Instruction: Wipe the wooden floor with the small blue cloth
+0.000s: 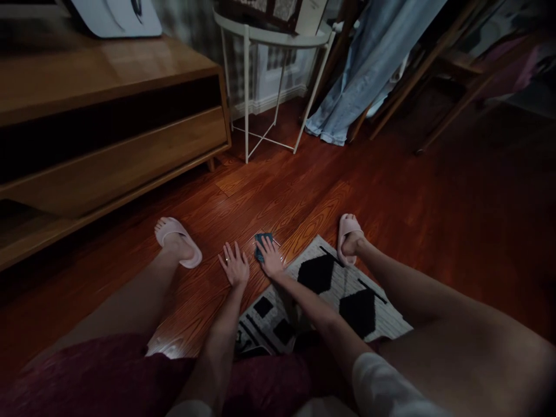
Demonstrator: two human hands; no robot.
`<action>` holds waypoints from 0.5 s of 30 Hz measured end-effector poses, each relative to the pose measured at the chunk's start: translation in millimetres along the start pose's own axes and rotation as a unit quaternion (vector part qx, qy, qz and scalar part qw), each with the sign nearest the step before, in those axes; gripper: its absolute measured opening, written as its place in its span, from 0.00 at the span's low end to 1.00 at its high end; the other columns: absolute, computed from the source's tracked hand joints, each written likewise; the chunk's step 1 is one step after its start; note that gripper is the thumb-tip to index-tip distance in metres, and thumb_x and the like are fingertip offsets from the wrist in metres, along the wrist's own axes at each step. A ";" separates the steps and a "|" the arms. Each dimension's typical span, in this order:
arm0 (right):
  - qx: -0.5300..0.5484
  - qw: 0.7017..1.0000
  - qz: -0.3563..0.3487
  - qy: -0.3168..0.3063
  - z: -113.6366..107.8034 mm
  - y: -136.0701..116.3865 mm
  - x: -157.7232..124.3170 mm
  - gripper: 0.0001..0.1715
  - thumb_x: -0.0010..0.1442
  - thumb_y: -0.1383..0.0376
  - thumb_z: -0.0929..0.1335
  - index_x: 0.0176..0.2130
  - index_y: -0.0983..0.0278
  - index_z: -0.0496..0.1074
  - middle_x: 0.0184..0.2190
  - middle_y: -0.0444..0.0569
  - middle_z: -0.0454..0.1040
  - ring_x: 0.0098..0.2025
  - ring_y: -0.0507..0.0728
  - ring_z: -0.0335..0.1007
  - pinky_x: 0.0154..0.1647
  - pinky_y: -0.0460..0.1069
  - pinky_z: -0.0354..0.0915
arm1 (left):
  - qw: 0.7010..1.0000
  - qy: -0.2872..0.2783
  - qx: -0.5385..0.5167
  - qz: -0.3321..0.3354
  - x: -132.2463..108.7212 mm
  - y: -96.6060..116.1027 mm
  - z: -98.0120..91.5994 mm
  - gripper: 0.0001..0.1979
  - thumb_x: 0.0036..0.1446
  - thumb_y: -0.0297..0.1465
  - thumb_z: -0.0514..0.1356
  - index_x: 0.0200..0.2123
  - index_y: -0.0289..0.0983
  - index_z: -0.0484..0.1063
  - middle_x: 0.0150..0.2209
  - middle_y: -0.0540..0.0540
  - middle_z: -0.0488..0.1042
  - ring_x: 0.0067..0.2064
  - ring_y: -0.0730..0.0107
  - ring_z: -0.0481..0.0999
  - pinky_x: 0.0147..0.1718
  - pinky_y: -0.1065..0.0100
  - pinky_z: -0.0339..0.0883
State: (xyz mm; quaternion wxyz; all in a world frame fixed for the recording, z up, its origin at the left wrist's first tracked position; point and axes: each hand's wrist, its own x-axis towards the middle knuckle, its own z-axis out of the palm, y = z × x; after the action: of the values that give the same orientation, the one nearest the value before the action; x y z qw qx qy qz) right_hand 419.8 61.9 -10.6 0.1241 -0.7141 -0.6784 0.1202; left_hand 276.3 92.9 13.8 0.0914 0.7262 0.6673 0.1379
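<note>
"What fills your feed, biggest first?"

"I get a glossy wooden floor [299,200], then a patterned rug [347,278]. Next, the left hand [237,268]: palm down, fingers fanned, holding nothing. Beside it, the right hand [271,259] has its fingers straight and slightly apart, laid over a small teal piece [259,255] rather than closed around it."

"How would that piece handle?"

"It's on the floor, partly covered by those fingers, near the rug's edge. I can't make out the material; I'd judge it light, soft and hardly fragile, likely to slide on that sheen. I'd pinch its exposed left edge, or press it flat."
</note>
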 end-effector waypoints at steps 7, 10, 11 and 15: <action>-0.026 0.975 0.207 0.072 -45.9 103.0 39.5 0.37 0.67 0.63 0.58 0.73 0.64 0.52 0.76 0.54 0.45 0.77 0.61 0.31 0.74 0.62 0.38 | 1.000 -0.005 -0.004 -0.002 -1.5 -0.3 -0.9 0.30 0.70 0.38 0.42 0.72 0.35 0.53 0.75 0.33 0.49 0.76 0.55 0.45 0.72 0.41 0.39; -0.032 0.964 0.247 0.093 -34.6 91.0 31.8 0.41 0.66 0.63 0.59 0.74 0.65 0.48 0.77 0.55 0.40 0.77 0.63 0.28 0.74 0.63 0.36 | 1.000 -0.005 0.001 0.000 -2.0 -0.5 -0.9 0.30 0.70 0.38 0.42 0.72 0.36 0.53 0.75 0.33 0.49 0.76 0.55 0.45 0.72 0.41 0.39; -0.030 0.960 0.260 0.100 -27.4 79.0 26.4 0.42 0.65 0.63 0.60 0.74 0.66 0.47 0.77 0.55 0.39 0.77 0.64 0.27 0.74 0.64 0.36 | 1.000 -0.005 0.002 -0.001 -2.0 -0.5 -0.7 0.30 0.70 0.38 0.42 0.72 0.36 0.53 0.75 0.34 0.49 0.76 0.55 0.45 0.72 0.41 0.39; -0.011 0.963 0.246 0.108 5.3 10.7 0.0 0.45 0.65 0.60 0.62 0.75 0.65 0.43 0.77 0.55 0.35 0.77 0.65 0.26 0.74 0.65 0.33 | 1.000 0.000 0.008 0.000 -1.7 -0.6 -0.3 0.30 0.71 0.38 0.41 0.72 0.36 0.53 0.75 0.34 0.48 0.76 0.56 0.45 0.72 0.42 0.39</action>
State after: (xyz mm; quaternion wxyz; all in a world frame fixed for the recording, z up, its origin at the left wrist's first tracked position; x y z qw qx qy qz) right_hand 428.1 61.5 -19.2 0.1554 -0.8690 -0.4657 0.0622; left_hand 275.6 91.3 13.8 0.0857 0.7270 0.6682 0.1329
